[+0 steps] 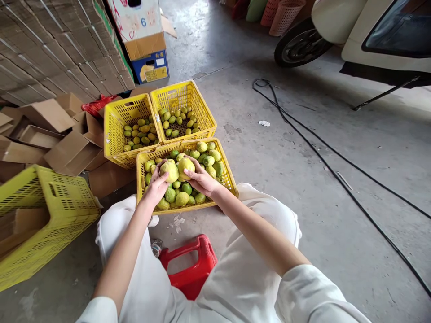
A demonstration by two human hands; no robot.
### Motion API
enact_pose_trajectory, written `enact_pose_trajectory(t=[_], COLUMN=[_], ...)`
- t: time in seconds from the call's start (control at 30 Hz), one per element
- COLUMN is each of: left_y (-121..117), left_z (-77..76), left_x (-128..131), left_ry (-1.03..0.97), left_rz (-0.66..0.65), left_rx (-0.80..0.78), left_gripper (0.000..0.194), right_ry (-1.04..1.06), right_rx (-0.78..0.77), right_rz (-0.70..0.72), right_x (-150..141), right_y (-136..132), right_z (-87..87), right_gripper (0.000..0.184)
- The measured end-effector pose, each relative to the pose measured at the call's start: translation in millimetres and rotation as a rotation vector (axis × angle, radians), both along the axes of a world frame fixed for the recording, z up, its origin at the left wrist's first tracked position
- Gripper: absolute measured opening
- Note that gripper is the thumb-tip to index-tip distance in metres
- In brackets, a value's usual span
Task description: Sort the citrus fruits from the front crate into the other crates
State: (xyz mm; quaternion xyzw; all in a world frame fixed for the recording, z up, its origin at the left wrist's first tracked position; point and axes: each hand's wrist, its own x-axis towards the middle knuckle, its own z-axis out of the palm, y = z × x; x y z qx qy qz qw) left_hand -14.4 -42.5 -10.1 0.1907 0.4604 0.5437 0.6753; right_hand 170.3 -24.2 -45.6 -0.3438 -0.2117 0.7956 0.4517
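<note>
Above the front yellow crate (pixel 230 185), my left hand (pixel 156 183) is closed around a yellow-green lemon (pixel 169 171). Right beside it, my right hand (pixel 201 179) grips a second lemon (pixel 186 168) with the thumb across its near side. The two fruits are side by side, close together; whether they touch I cannot tell. Below them the crate is full of green and yellow lemons (pixel 182 198). Behind it stand a left rear crate (pixel 112 130) and a right rear crate (pixel 205 112), each with smaller green-yellow fruits on the bottom.
Opened cardboard boxes (pixel 72 152) lie heaped at the left, near another yellow crate (pixel 63 215). Between my legs is a red plastic stool (pixel 198 273), with a clear bottle (pixel 156 246) beside it. A black cable (pixel 323 154) crosses the floor toward a parked scooter (pixel 353 40).
</note>
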Motion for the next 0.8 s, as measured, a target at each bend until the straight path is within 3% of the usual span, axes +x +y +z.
enact_pose_trajectory(t=[0.1,0.27,0.37,0.53,0.7,0.8], left_y=[-0.6,1.7,3.4,0.8,-8.0,-9.5], left_z=[0.7,-4.6,-14.2,-29.7,-30.9,-27.5], left_x=[-3.2,-4.8,-4.2,-6.9,-9.7,-6.6], left_ry=[0.011,-0.046,-0.016,0.101,0.154,0.147], left_rz=[-0.032,-0.015,0.014,-0.067,-0.154,-0.173], left_rx=[-0.021,-0.050,-0.019,0.057,0.016,-0.002], left_gripper=[0.062,0.039,0.028,0.036,0.058,0.059], right_ry=[0.023,0.035,-0.013,-0.045,-0.098,-0.136], right_rx=[-0.040,-0.030,0.001,0.052,0.057,0.054], right_rz=[0.011,-0.024,-0.034,-0.011,0.065,0.105], right_x=[3.7,13.6,16.0,14.0,13.8,14.7], right_y=[1.2,7.5,9.6,6.0,-5.8,-10.9], right_z=[-1.0,-1.2,-0.6,-0.5,-1.9,-1.2], right_gripper=[0.050,0.043,0.051,0.067,0.093,0.099])
